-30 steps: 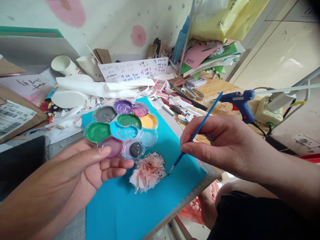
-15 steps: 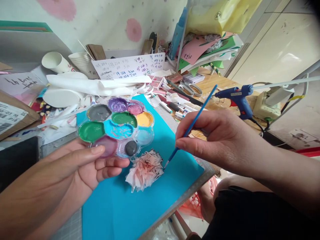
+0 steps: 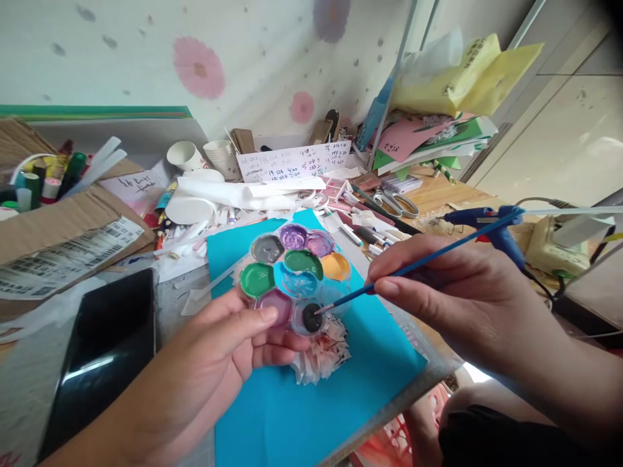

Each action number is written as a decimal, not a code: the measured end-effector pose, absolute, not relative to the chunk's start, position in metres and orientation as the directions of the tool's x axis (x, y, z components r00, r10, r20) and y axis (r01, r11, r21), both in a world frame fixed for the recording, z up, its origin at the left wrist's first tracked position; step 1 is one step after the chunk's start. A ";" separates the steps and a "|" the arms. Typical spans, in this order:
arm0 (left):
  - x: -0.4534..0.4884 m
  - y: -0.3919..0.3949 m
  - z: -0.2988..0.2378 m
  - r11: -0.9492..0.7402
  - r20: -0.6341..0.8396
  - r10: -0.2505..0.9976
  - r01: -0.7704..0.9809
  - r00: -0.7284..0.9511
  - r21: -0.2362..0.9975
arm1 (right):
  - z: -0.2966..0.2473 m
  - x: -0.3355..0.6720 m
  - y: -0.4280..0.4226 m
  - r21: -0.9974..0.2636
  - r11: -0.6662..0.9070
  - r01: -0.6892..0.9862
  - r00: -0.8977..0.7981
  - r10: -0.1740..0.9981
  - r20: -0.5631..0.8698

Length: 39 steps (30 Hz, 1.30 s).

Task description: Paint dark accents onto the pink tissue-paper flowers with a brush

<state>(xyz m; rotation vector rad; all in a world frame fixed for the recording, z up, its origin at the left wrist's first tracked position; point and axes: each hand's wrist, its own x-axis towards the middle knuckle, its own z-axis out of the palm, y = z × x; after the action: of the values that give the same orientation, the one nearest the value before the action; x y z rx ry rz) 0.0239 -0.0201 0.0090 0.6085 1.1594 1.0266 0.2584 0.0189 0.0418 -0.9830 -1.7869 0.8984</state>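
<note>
My left hand (image 3: pixel 219 360) grips a flower-shaped clear paint palette (image 3: pixel 293 272) from below, thumb on its near rim, above the blue paper sheet (image 3: pixel 292 415). Its wells hold green, grey, purple, pink, yellow, blue and black paint. My right hand (image 3: pixel 448 292) pinches a thin blue paintbrush (image 3: pixel 413 267), and the brush tip rests in the black paint well (image 3: pixel 311 316). A pale pink tissue-paper flower (image 3: pixel 324 355) with black-edged petals lies on the blue sheet, partly hidden under the palette.
A black phone (image 3: pixel 102 350) lies at left beside a cardboard box (image 3: pixel 63 233). Behind are paper cups (image 3: pixel 187 155), a handwritten note (image 3: pixel 292 162), scissors (image 3: pixel 394 202), markers and stacked coloured papers (image 3: pixel 428 130). A blue glue gun (image 3: pixel 487 224) sits at right.
The brush tip left the paper flower's edge and went into the black paint well. The palette moved over the flower. The camera view shifted, showing more of the left side.
</note>
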 end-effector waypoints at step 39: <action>0.009 -0.010 -0.005 0.282 -0.314 0.939 -0.210 -0.139 0.936 | 0.034 0.279 0.026 -0.814 0.386 0.434 -0.447 0.877 0.178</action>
<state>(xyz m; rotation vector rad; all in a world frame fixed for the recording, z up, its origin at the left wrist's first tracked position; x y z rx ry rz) 0.0094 -0.0099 -0.0054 0.7612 1.3187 1.1820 0.2786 0.0264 0.0340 -1.1202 -2.0402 0.9405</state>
